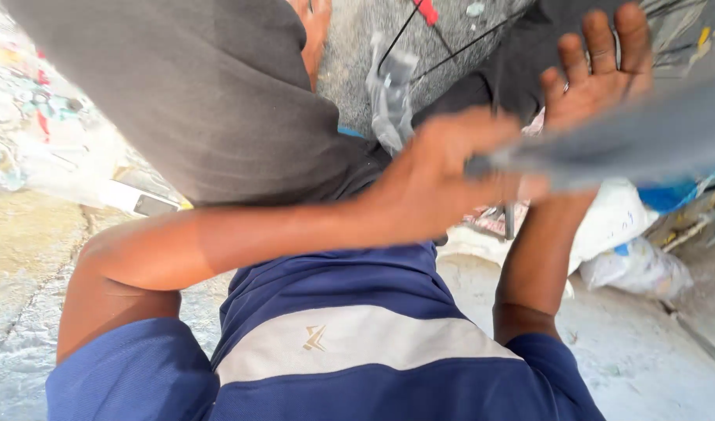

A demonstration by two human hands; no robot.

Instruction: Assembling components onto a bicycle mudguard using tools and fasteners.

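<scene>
My left hand [443,175] reaches across my chest and is closed around the end of a long grey object [622,144], which is blurred by motion. My right hand [599,66] is raised just behind that object with its fingers spread and straight; whether the palm touches it I cannot tell. A blue shirt with a pale band [349,343] fills the bottom of the view. My bent leg in dark grey trousers [209,93] fills the upper left, with a bare foot [314,27] at the top.
White plastic bags [634,242] lie on the concrete floor at right. A clear plastic wrapper [388,93], thin black wires [459,47] and a small red piece [427,11] lie on the ground ahead. A flat white object [135,201] lies at left.
</scene>
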